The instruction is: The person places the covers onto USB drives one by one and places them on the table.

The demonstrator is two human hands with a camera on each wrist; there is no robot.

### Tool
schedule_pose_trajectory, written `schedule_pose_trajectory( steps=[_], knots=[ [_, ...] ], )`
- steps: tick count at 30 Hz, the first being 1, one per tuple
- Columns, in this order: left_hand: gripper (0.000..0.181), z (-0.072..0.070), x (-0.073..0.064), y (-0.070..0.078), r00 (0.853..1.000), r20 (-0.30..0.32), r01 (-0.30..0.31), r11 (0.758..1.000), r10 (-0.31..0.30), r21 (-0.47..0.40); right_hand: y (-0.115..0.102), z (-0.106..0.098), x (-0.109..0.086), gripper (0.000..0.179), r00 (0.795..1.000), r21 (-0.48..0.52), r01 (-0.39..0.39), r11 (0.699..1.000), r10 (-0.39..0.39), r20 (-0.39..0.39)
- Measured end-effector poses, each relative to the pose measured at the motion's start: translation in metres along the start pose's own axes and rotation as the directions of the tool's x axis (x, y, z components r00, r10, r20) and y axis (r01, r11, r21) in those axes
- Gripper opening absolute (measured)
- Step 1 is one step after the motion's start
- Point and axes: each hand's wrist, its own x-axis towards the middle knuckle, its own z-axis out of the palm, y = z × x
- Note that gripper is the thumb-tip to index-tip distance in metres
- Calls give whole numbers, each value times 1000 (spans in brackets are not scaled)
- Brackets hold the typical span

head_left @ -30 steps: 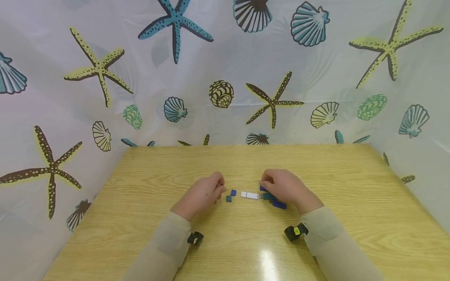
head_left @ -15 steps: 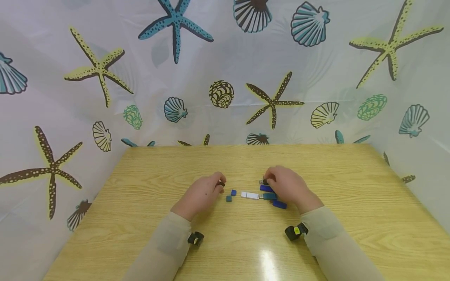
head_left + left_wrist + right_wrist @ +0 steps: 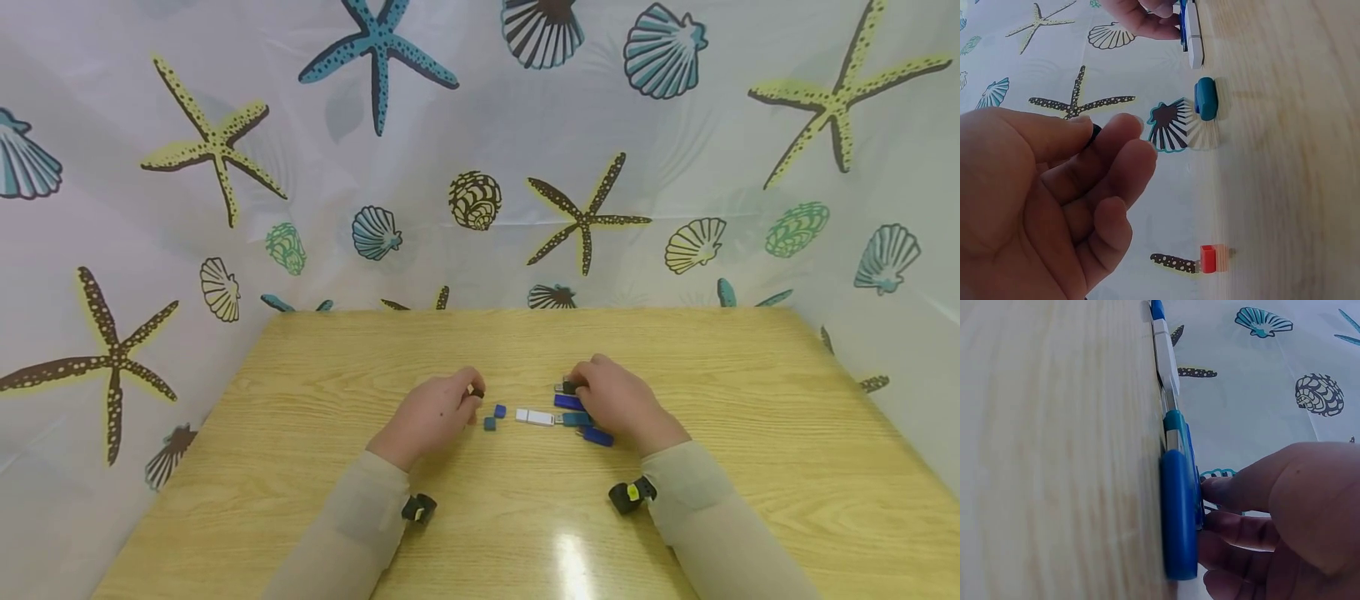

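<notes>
Between thumb and forefinger of my left hand (image 3: 435, 410) is a small black cap (image 3: 477, 393), mostly covered by the fingertips. My right hand (image 3: 621, 402) pinches a black USB stick (image 3: 568, 387), its metal plug pointing left. Just below that stick lies a blue USB stick (image 3: 567, 402). A teal USB stick (image 3: 577, 420) with a bare plug and another blue USB stick (image 3: 597, 437) lie nearer the person. A capped white USB stick (image 3: 535, 417) lies left of the teal one. Beside the left hand sit a blue cap (image 3: 500, 411) and a teal cap (image 3: 490, 424).
A red cap (image 3: 1209, 259) stands on the table near the left hand; the head view hides it. The wooden table (image 3: 480, 517) ends at a white curtain (image 3: 315, 192) printed with starfish and shells, which hangs behind and at both sides.
My right hand has shifted slightly right and away from the person, uncovering the black stick and more of the blue and teal ones. The black cap in my left hand has come into sight.
</notes>
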Motion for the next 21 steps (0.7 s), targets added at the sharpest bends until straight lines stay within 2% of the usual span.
schedule_pose_trajectory(
  steps=[10, 16, 21],
  knots=[
    [11, 1, 1, 2, 997, 41, 71, 996, -69, -52, 3, 2, 1, 17, 999, -45, -27, 999, 28, 24],
    [10, 1, 2, 2, 997, 34, 74, 996, -72, -45, 2, -1, 1, 20, 999, -54, -32, 998, 34, 39],
    [9, 1, 1, 1, 999, 13, 52, 998, -51, -26, 1, -2, 0, 19, 999, -50, -34, 998, 36, 39]
  ],
)
